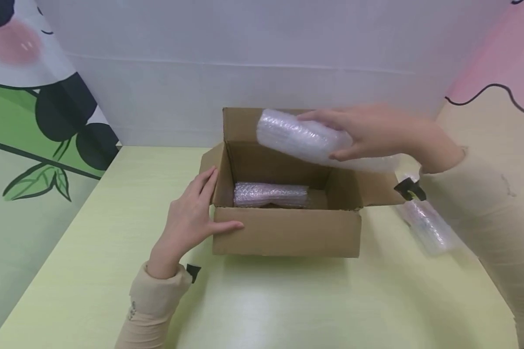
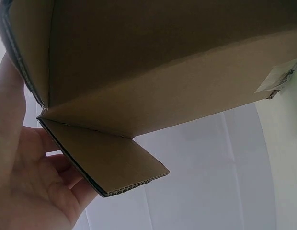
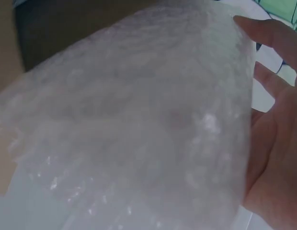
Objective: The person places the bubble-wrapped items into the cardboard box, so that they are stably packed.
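Observation:
Over the back right of an open cardboard box (image 1: 288,232), my right hand (image 1: 371,131) holds a roll of clear bubble wrap (image 1: 303,135). The roll slants across the box opening, and it fills most of the right wrist view, loose sheet hanging from it. My left hand (image 1: 189,213) rests against the box's front left corner, fingers along the left flap (image 1: 214,157) and thumb stretched across the front. In the left wrist view, its fingers (image 2: 67,175) lie behind a flap (image 2: 105,158). Inside the box lies another bubble-wrap roll (image 1: 270,194).
More bubble wrap (image 1: 430,228) lies on the pale table (image 1: 262,310), right of the box and beside my right sleeve. The box's right flap (image 1: 377,186) sticks outward. A white sheet (image 1: 262,87) hangs behind, with a cartoon-printed cloth (image 1: 35,121) at left.

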`<state>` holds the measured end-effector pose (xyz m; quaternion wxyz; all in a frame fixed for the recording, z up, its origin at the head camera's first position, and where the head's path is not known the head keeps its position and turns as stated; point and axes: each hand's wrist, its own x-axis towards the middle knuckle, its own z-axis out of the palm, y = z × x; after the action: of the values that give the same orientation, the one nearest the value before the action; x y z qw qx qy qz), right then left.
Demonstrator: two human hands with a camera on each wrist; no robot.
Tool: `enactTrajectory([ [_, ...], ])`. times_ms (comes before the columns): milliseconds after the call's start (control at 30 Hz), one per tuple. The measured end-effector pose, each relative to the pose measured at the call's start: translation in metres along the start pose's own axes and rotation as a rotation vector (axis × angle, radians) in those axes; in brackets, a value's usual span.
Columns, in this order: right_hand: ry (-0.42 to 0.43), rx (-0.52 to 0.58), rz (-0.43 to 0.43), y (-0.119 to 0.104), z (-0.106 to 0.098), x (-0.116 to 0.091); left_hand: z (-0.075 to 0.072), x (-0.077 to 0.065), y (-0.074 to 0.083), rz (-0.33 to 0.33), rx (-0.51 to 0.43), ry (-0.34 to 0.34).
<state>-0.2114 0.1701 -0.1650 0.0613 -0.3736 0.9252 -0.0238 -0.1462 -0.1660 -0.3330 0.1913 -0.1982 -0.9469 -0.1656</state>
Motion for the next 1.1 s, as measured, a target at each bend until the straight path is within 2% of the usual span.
enactTrajectory([
  [167, -0.132, 0.006, -0.088, -0.015, 0.012, 0.031, -0.001, 0.000, 0.002, 0.002, -0.002, -0.002],
  [367, -0.294, -0.059, -0.084, -0.031, 0.028, 0.061, -0.003, -0.002, 0.004, 0.003, 0.009, -0.003],
  [700, -0.534, -0.044, -0.072, -0.046, 0.063, 0.099, -0.002, -0.005, 0.005, 0.008, 0.027, 0.011],
  [833, -0.593, 0.019, -0.075, -0.045, 0.078, 0.106, -0.002, -0.005, 0.007, 0.006, 0.022, 0.007],
  [1100, -0.624, 0.074, -0.065, -0.040, 0.105, 0.115, -0.002, -0.005, 0.008, 0.006, 0.019, 0.007],
])
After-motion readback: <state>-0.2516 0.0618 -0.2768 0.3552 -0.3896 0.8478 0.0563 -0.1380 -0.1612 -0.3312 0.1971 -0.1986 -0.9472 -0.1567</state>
